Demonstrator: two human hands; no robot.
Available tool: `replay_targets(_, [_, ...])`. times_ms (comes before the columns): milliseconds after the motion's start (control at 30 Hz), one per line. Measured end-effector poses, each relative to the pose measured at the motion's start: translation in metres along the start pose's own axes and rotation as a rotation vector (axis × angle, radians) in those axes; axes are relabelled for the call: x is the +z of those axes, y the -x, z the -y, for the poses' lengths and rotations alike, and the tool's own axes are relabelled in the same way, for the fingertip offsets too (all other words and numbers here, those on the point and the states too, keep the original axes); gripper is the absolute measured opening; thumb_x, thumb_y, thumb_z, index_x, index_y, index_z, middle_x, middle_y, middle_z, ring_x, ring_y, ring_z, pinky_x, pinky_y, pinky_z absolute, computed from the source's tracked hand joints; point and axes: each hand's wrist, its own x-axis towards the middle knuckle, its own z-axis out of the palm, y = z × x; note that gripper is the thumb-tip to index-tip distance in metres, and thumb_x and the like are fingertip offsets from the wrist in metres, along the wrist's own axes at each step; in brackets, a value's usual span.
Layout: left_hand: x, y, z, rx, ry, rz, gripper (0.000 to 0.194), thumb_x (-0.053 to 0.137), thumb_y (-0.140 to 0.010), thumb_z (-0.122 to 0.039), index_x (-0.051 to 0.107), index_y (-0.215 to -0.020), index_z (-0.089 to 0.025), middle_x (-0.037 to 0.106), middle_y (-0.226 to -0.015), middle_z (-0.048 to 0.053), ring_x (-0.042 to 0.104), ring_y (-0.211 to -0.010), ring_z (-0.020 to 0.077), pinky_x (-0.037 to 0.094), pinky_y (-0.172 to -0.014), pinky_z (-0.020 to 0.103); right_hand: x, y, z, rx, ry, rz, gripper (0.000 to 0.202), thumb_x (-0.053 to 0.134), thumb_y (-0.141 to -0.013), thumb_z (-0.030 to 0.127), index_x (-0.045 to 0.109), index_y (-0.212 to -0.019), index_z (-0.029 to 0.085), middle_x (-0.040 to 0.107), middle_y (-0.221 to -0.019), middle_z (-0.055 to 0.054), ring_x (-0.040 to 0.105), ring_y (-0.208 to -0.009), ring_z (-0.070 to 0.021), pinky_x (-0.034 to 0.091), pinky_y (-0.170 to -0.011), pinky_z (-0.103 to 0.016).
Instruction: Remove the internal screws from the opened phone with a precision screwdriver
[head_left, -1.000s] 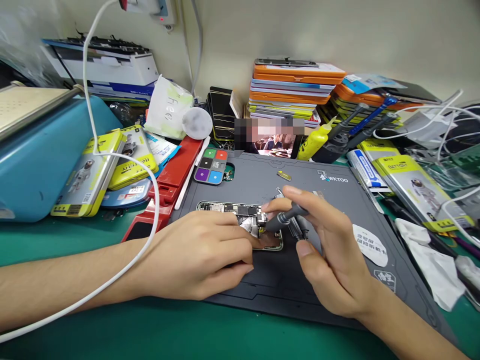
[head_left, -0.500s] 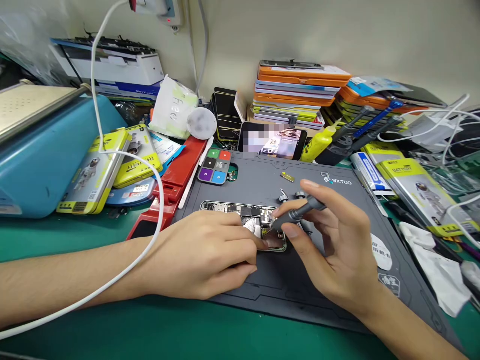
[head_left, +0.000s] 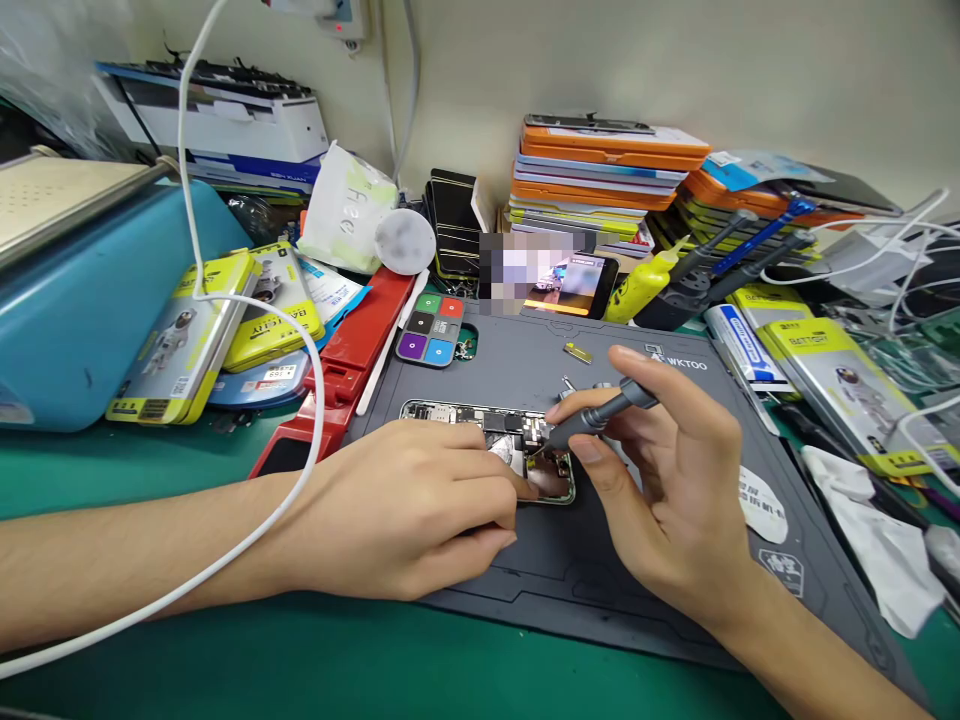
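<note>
An opened phone (head_left: 555, 484) lies on the grey work mat (head_left: 630, 620), its circuit board and inner parts bare. My left hand (head_left: 427, 510) rests over its near side, fingers curled, with the index fingertip pressed inside the frame; the part under my palm is hidden. A grey screwdriver (head_left: 600, 415) sits between the thumb and fingers of my right hand (head_left: 667, 480). It leans over the phone's right end, tip down near the board. My right index finger lies toward the top of the handle.
Behind the phone are a small yellow part (head_left: 578, 352) and a coloured screw tray (head_left: 430, 330). A propped phone (head_left: 577, 285) with a lit screen stands at the back by a yellow bottle (head_left: 645, 282). A white cable (head_left: 319, 400) crosses over my left forearm. Battery boxes (head_left: 855, 385) lie right.
The screwdriver's handle leans a little farther right and lies lower, with its tip still over the phone's right end. My left hand keeps its place. The view has shifted slightly.
</note>
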Motion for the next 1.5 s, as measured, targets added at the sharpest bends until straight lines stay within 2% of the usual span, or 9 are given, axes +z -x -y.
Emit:
replay_targets(400, [0.0,0.0,0.0,-0.002,0.006,0.005,0.014,0.058,-0.106,-0.025,0.07,-0.099,-0.021,0.077,-0.093,0.006,0.067,-0.084,0.02,0.054,-0.081,0.029,0.001,0.0,-0.002,0.013,0.017,0.016,0.074,0.059,-0.099,0.002,0.038,-0.163,0.032,0.068,-0.129,-0.012,0.072,-0.104,-0.0242,0.067,-0.079,-0.039])
replay_targets(467, [0.0,-0.001,0.0,-0.005,0.005,0.009,0.015,0.058,-0.107,-0.025,0.07,-0.099,-0.021,0.077,-0.092,0.006,0.067,-0.084,0.02,0.055,-0.081,0.029,0.001,0.0,-0.003,0.007,0.024,0.02,0.076,0.059,-0.099,0.001,0.037,-0.164,0.033,0.065,-0.136,-0.012,0.072,-0.106,-0.0241,0.067,-0.08,-0.039])
replay_targets(567, [0.0,0.0,0.0,-0.008,0.003,0.003,0.016,0.057,-0.107,-0.025,0.07,-0.098,-0.021,0.077,-0.092,0.006,0.068,-0.086,0.0202,0.055,-0.083,0.029,0.0,-0.002,-0.002,-0.04,0.076,0.025,0.079,0.064,-0.096,0.001,0.038,-0.163,0.034,0.062,-0.149,-0.011,0.073,-0.103,-0.0226,0.066,-0.081,-0.039])
replay_targets(700, [0.0,0.0,0.0,-0.013,0.008,-0.001,0.016,0.057,-0.107,-0.025,0.069,-0.098,-0.021,0.078,-0.094,0.006,0.069,-0.087,0.02,0.055,-0.082,0.029,-0.005,-0.005,0.005,-0.12,0.215,0.058,0.076,0.067,-0.097,0.006,0.042,-0.164,0.032,0.066,-0.151,-0.007,0.074,-0.105,-0.0236,0.063,-0.091,-0.042])
replay_targets(867, [0.001,0.0,0.0,0.003,0.01,-0.007,0.014,0.058,-0.107,-0.024,0.069,-0.1,-0.021,0.079,-0.098,0.005,0.07,-0.089,0.0198,0.054,-0.083,0.03,-0.009,-0.009,0.012,-0.121,0.294,0.024,0.068,0.059,-0.1,0.004,0.048,-0.161,0.032,0.07,-0.147,-0.003,0.073,-0.1,-0.0222,0.06,-0.085,-0.039])
replay_targets(967, [0.002,0.001,0.001,0.018,0.005,-0.012,0.015,0.056,-0.108,-0.024,0.069,-0.102,-0.02,0.08,-0.103,0.005,0.07,-0.091,0.0197,0.054,-0.084,0.031,-0.011,-0.01,0.012,-0.137,0.267,0.057,0.066,0.056,-0.1,0.002,0.048,-0.161,0.027,0.07,-0.146,-0.004,0.071,-0.108,-0.0207,0.058,-0.092,-0.037])
replay_targets(1200, [0.004,0.002,0.002,0.018,0.028,0.02,0.019,0.053,-0.111,-0.025,0.069,-0.105,-0.018,0.079,-0.115,0.004,0.07,-0.102,0.0207,0.05,-0.091,0.033,-0.011,-0.01,0.012,-0.18,0.274,0.088,0.062,0.054,-0.099,-0.003,0.05,-0.156,0.02,0.073,-0.133,-0.007,0.07,-0.111,-0.0175,0.054,-0.099,-0.032])
replay_targets(1367, [0.003,0.0,0.002,0.016,0.058,0.0,0.017,0.053,-0.111,-0.023,0.068,-0.11,-0.017,0.076,-0.109,0.004,0.068,-0.099,0.0199,0.047,-0.089,0.033,-0.012,-0.01,0.012,-0.152,0.285,0.093,0.061,0.054,-0.1,-0.001,0.05,-0.157,0.022,0.073,-0.134,-0.006,0.068,-0.106,-0.0173,0.053,-0.095,-0.031])
replay_targets(1500, [-0.001,-0.002,0.0,0.008,0.081,-0.04,0.014,0.053,-0.11,-0.021,0.065,-0.105,-0.016,0.071,-0.097,0.003,0.061,-0.086,0.0179,0.044,-0.082,0.031,-0.012,-0.01,0.012,-0.149,0.268,0.082,0.063,0.054,-0.1,-0.001,0.049,-0.157,0.023,0.073,-0.133,-0.006,0.067,-0.104,-0.0175,0.052,-0.095,-0.033])
